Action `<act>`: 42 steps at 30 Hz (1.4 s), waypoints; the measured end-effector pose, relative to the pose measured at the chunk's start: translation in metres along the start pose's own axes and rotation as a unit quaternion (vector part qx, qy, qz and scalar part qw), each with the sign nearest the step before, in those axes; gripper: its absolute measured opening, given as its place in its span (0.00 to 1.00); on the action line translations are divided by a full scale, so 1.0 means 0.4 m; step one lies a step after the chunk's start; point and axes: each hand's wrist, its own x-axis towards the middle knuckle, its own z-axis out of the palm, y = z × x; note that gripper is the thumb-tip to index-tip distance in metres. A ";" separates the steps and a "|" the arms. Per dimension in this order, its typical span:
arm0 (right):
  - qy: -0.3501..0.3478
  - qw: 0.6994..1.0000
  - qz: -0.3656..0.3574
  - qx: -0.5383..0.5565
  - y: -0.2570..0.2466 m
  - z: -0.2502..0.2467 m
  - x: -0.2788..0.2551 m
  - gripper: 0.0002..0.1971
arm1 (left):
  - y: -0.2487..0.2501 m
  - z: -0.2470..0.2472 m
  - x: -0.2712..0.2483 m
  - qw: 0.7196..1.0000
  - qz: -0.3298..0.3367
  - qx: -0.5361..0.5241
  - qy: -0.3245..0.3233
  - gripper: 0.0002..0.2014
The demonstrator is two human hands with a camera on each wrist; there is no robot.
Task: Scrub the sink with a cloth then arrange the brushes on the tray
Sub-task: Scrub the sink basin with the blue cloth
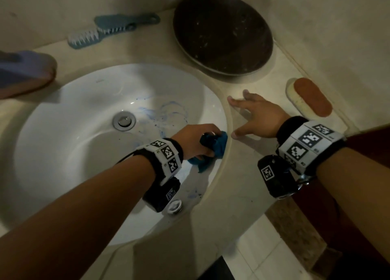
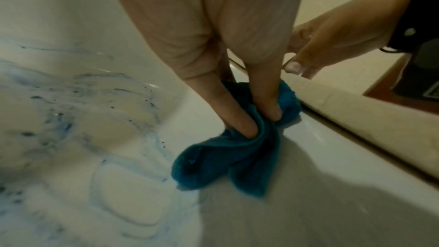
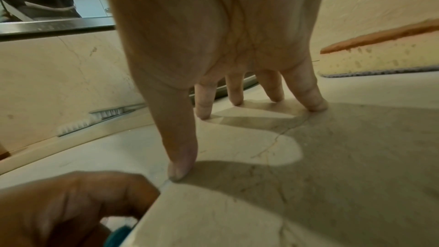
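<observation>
My left hand (image 1: pixel 196 142) grips a bunched teal cloth (image 1: pixel 213 151) and presses it against the right inner wall of the white sink (image 1: pixel 84 132); the left wrist view shows fingers (image 2: pixel 240 117) dug into the cloth (image 2: pixel 213 162). Blue smears (image 1: pixel 166 113) streak the basin near the drain (image 1: pixel 124 120). My right hand (image 1: pixel 253 117) rests with spread straight fingers (image 3: pixel 311 99) on the beige counter (image 1: pixel 242 174) beside the sink. A dark round tray (image 1: pixel 221 32) sits at the back. Two blue brushes (image 1: pixel 109 29) lie back left; a red-backed brush (image 1: pixel 310 98) lies far right.
A purple object (image 1: pixel 23 72) sits at the left edge of the counter. The wall (image 1: pixel 337 26) closes the back and right. The counter's front edge drops to a tiled floor (image 1: pixel 263 248) at lower right.
</observation>
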 end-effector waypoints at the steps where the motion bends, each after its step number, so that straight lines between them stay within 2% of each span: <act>1: 0.000 1.000 0.001 0.000 -0.001 0.001 -0.001 0.49 | -0.007 0.002 -0.004 1.000 -0.010 0.003 -0.006 0.24; 3: 0.002 1.000 0.004 0.002 -0.001 -0.001 -0.001 0.49 | -0.013 0.002 -0.013 0.998 -0.040 -0.028 -0.033 0.20; 8: -0.002 1.000 0.010 0.004 -0.003 -0.001 0.000 0.49 | -0.057 -0.004 -0.066 0.979 -0.089 -0.006 -0.182 0.14; 10: 0.002 1.000 0.013 0.007 -0.003 -0.001 0.002 0.49 | -0.056 -0.006 -0.072 0.981 -0.083 -0.013 -0.173 0.14; 13: 0.009 1.000 0.016 0.020 0.003 0.003 0.008 0.49 | -0.021 -0.007 -0.032 0.995 -0.027 0.026 -0.088 0.17; 14: 0.011 1.000 0.018 0.023 0.005 0.005 0.010 0.49 | -0.008 -0.006 -0.021 0.996 -0.024 0.011 -0.081 0.16; 17: 0.014 1.000 0.020 0.016 0.007 0.007 0.013 0.49 | -0.001 -0.003 -0.038 0.988 -0.057 -0.031 -0.141 0.14; 22: 0.011 0.999 0.029 0.030 0.007 0.005 0.013 0.50 | -0.046 -0.005 -0.119 0.966 -0.063 0.076 -0.241 0.12; 24: 0.012 0.999 0.029 0.039 0.008 0.006 0.013 0.50 | -0.037 -0.008 -0.106 0.969 -0.047 0.073 -0.232 0.12; 28: 0.014 0.999 0.023 0.032 0.010 0.007 0.015 0.50 | -0.001 -0.006 -0.057 0.989 -0.012 0.047 -0.141 0.13; 30: 0.015 0.999 0.024 0.030 0.010 0.008 0.016 0.50 | -0.007 -0.004 -0.064 0.985 -0.012 0.068 -0.159 0.13; 33: 0.017 0.999 0.025 0.033 0.007 0.006 0.015 0.50 | -0.034 -0.003 -0.106 0.965 -0.005 0.140 -0.224 0.13; 35: 0.016 0.999 0.026 0.034 0.005 0.005 0.013 0.50 | -0.046 -0.008 -0.127 0.958 -0.006 0.143 -0.248 0.14; 37: 0.017 0.999 0.024 0.034 0.006 0.006 0.013 0.50 | -0.045 -0.012 -0.121 0.961 0.004 0.138 -0.238 0.15; 39: 0.018 0.999 0.022 0.031 0.006 0.006 0.013 0.49 | -0.039 -0.011 -0.093 0.975 0.006 0.121 -0.189 0.17; 41: 0.017 0.999 0.022 0.028 0.006 0.005 0.012 0.49 | -0.028 -0.012 -0.071 0.986 -0.007 0.083 -0.146 0.18; 42: 0.018 0.999 0.022 0.027 0.007 0.005 0.012 0.49 | -0.026 -0.015 -0.064 0.987 -0.020 0.055 -0.150 0.18</act>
